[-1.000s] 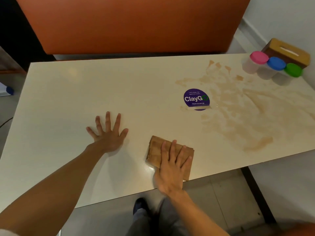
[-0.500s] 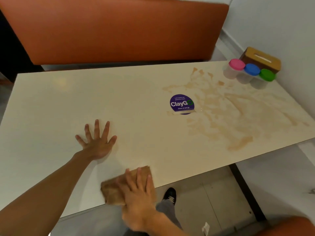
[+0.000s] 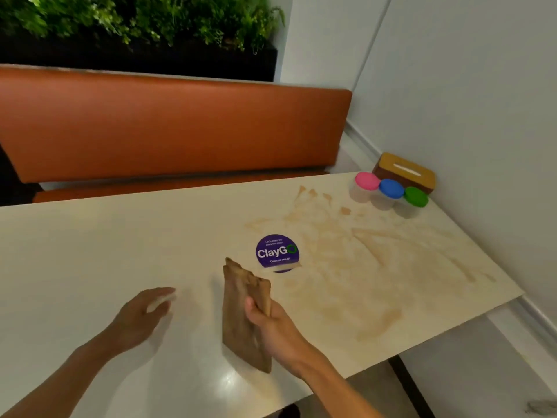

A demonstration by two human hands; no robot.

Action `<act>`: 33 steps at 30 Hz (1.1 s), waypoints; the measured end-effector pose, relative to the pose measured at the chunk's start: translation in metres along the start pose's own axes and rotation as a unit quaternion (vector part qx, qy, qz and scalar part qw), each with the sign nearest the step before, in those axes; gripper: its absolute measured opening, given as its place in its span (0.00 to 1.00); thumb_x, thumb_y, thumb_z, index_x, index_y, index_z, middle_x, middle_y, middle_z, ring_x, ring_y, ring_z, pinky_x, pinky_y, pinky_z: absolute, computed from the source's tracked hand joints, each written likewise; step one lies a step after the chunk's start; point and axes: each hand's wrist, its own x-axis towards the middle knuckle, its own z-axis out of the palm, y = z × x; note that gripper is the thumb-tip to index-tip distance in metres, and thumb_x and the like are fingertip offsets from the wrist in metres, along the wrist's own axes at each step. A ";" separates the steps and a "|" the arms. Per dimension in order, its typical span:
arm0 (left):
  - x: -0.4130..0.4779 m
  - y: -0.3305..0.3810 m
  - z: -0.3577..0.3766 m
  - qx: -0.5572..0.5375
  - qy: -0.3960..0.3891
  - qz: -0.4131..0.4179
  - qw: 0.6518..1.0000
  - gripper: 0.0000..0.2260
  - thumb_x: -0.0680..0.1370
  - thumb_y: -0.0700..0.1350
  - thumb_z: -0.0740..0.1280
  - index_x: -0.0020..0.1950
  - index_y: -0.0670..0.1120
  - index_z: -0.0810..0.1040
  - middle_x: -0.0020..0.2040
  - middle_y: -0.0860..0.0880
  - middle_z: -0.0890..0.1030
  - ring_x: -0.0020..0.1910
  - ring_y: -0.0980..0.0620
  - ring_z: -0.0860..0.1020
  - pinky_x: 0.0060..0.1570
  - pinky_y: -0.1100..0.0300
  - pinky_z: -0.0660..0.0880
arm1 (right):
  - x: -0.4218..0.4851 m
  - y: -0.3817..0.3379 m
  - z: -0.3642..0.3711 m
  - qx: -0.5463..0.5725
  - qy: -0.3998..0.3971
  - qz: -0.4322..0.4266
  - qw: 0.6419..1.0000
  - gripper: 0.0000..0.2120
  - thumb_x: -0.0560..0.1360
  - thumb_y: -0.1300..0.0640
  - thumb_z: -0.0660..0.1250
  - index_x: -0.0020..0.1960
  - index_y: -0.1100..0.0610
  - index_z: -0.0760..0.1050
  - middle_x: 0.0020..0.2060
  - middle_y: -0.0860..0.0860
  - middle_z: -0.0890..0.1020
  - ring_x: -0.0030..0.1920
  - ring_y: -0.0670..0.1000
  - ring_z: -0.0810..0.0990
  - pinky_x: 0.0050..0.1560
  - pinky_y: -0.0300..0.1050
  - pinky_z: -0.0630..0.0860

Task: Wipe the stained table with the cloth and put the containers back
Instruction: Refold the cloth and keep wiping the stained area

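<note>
Wipe barely started: stain (image 3: pixel 376 267) looks whole, containers (image 3: pixel 391 188) parked in far corner.
R hand (image 3: pixel 271 324) pinches cloth (image 3: pixel 241 315), held on edge over table (image 3: pixel 90 251); L hand (image 3: pixel 141 315) fingers loose, blurred. The stain lies just past R fingertips, containers well beyond. Purple sticker (image 3: pixel 277 253) reads "ClayGO – Clean as you go".

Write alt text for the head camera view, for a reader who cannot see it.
A right hand grips a brown cloth on edge over a cream table; the blurred left hand is beside it. Brown stains spread toward three lidded containers.
</note>
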 end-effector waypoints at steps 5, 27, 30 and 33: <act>0.041 0.075 0.052 -0.044 0.015 0.029 0.999 0.11 0.77 0.37 0.68 0.56 0.48 0.81 0.54 0.50 0.80 0.48 0.61 0.77 0.43 0.78 0.69 | 0.044 -0.021 -0.092 0.027 0.092 -0.014 0.995 0.20 0.80 0.42 0.57 0.68 0.47 0.71 0.61 0.50 0.80 0.62 0.51 0.78 0.64 0.54 0.74; 0.213 0.094 0.087 0.299 0.074 -0.160 0.938 0.33 0.71 0.70 0.31 0.73 0.61 0.27 0.73 0.56 0.24 0.73 0.48 0.26 0.70 0.38 0.32 | 0.360 0.004 -0.220 -0.533 0.052 -0.074 0.841 0.35 0.80 0.55 0.61 0.78 0.44 0.44 0.79 0.50 0.49 0.77 0.62 0.50 0.73 0.67 0.53; 0.211 0.098 0.089 0.297 0.063 -0.166 0.938 0.35 0.65 0.72 0.23 0.69 0.62 0.22 0.71 0.56 0.22 0.72 0.49 0.25 0.70 0.38 0.32 | 0.358 0.035 -0.192 -0.545 0.067 -0.070 0.833 0.39 0.79 0.56 0.59 0.77 0.47 0.34 0.77 0.52 0.35 0.75 0.64 0.32 0.71 0.70 0.37; 0.212 0.099 0.087 0.300 0.058 -0.172 0.937 0.36 0.61 0.71 0.19 0.68 0.62 0.20 0.70 0.56 0.20 0.71 0.49 0.24 0.69 0.38 0.31 | 0.364 0.038 -0.180 -0.535 0.097 -0.063 0.837 0.37 0.79 0.52 0.58 0.78 0.47 0.36 0.77 0.52 0.36 0.75 0.64 0.32 0.71 0.70 0.34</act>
